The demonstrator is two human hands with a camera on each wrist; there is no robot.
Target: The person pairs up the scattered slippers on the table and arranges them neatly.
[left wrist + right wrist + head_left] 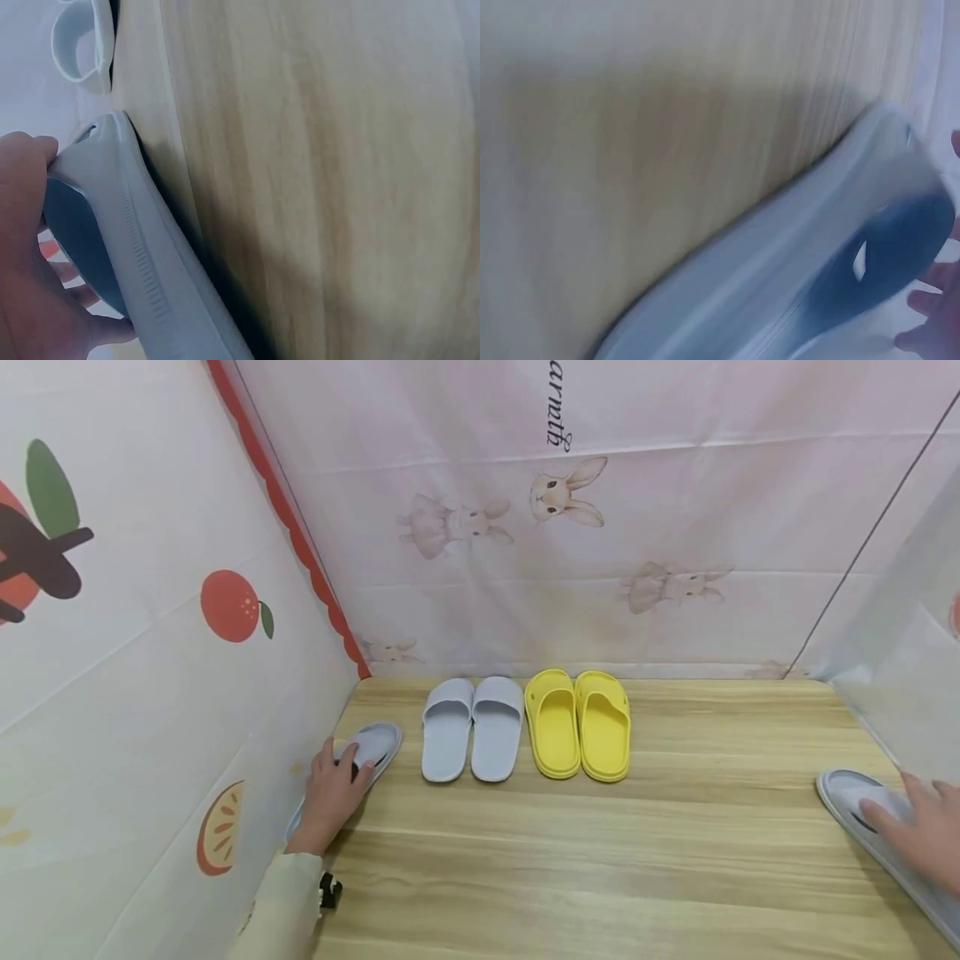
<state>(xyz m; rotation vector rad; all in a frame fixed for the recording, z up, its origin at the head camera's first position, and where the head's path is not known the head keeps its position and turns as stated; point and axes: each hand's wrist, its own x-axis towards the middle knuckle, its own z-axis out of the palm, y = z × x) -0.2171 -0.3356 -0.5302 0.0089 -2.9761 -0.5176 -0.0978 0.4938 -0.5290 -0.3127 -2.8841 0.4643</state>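
Note:
My left hand grips a light grey slipper at the left side of the wooden surface, by the wall. In the left wrist view this slipper is tilted, its dark foot opening facing the hand. At the far right, my right hand holds another light grey slipper, thumb near its foot opening. The right wrist view shows that slipper blurred, with fingertips at the edge. Between the hands stand a pair of pale grey slippers and a pair of yellow slippers, toes toward the back wall.
The wood-grain surface meets a pink rabbit-printed sheet at the back. White fruit-printed sheeting rises on the left, and a pale sheet on the right. A dark object sits at the left wrist.

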